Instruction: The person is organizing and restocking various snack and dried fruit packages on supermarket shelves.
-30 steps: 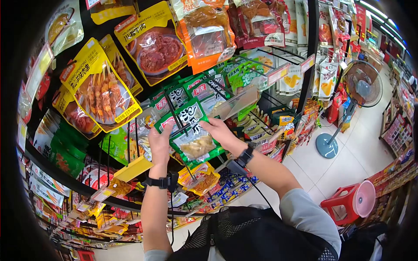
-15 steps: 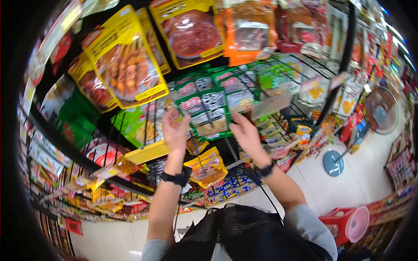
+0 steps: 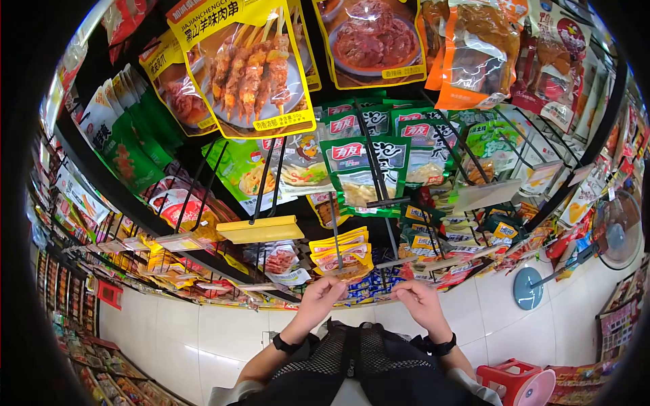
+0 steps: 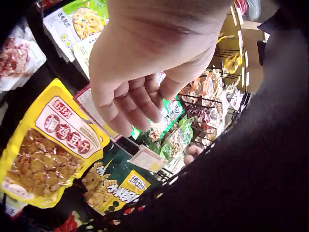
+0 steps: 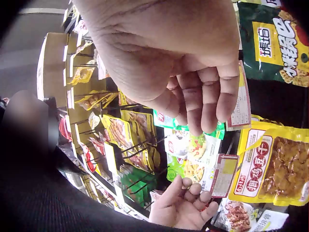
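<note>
Faced a rack [image 3: 118, 193] of black hooks, crammed from 9 to 3 o'clock with hanging snack packs. Took in a fan [image 3: 613, 230] at 3 o'clock, on the tiled floor past the rack's end, and a red stool [image 3: 525, 382] at 5 o'clock. Looked up at a skewer pack [image 3: 250, 68] at 11 o'clock, yellow-edged and the biggest on the hooks. Found a green pack [image 3: 362, 176] near mid-frame, at the front of its hook, with more of its kind behind. Noted a yellow tag [image 3: 261, 230] at 8 o'clock of the green pack, on the tips of two rods. Spotted the yellow pack [image 3: 340, 254] at 6 o'clock of the green pack, front of a short stack on one hook.

Had both hands low, at 6 o'clock of the head view, near each other but apart. Had the left hand [image 3: 323, 298] at 7 o'clock of the yellow pack, fingertips just under its lower edge; could not tell whether touching. Had the right hand [image 3: 421, 304] at 4 o'clock of that pack, clear of it. Made out, in both wrist views, loosely curled fingers gripping nothing.
</note>
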`<act>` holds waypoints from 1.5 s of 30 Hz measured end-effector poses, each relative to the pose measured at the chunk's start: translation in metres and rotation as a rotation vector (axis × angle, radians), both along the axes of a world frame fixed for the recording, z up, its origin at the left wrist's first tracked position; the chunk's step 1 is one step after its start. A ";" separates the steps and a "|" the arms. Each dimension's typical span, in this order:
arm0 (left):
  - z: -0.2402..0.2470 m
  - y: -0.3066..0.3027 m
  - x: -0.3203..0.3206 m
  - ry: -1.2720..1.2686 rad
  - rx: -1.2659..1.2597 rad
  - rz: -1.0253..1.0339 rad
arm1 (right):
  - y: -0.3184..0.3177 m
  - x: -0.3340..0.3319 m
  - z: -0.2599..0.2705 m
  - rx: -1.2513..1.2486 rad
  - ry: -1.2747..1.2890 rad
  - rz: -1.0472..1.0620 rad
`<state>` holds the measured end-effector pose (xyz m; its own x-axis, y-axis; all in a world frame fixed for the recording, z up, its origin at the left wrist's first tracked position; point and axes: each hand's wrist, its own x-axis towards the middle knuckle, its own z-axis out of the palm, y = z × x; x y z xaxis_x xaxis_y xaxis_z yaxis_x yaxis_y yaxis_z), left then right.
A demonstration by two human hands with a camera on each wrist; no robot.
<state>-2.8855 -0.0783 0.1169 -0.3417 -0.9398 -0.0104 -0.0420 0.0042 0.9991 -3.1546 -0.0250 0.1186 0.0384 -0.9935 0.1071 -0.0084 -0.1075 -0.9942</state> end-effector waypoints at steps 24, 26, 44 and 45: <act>0.111 0.016 0.006 -0.205 -0.466 -0.198 | -0.003 -0.033 0.142 -0.538 0.472 0.186; 0.142 0.015 0.017 -0.140 -0.575 -0.233 | -0.004 -0.042 0.167 -0.703 0.519 0.192; 0.399 -0.051 0.062 -0.287 -0.643 0.240 | -0.137 0.014 0.376 -0.697 0.560 0.196; 0.401 -0.067 0.069 -0.291 -0.617 0.250 | -0.160 0.021 0.374 -0.708 0.553 0.161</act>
